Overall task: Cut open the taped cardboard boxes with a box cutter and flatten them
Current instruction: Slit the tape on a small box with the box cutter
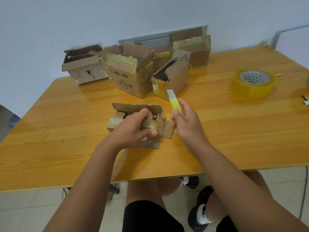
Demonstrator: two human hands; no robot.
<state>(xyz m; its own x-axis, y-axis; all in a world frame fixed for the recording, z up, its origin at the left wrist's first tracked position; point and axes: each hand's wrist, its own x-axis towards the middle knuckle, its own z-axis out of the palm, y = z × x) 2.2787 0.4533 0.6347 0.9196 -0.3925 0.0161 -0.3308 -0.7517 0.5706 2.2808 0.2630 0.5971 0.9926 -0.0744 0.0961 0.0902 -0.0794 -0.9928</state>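
Left hand [133, 126] gripping small box [138, 121], right hand [185, 121] pinching cutter [175, 102]; behind box, five boxes [132, 76] opened, none flattened.

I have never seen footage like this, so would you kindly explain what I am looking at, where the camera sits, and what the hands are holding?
There is no machine here: a person wears one wide-angle camera on the head, looking down at their own two bare hands over a yellow-orange wooden table. The left hand grips a small taped brown cardboard box with opened flaps, lying near the table's front. The right hand holds a yellow box cutter, blade pointing up and away, apart from that box. Further back stand several opened cardboard boxes with yellowish tape on them, near the wall. To the right lies a roll of clear yellowish packing tape. Below the table edge you see the person's legs and black shoes.
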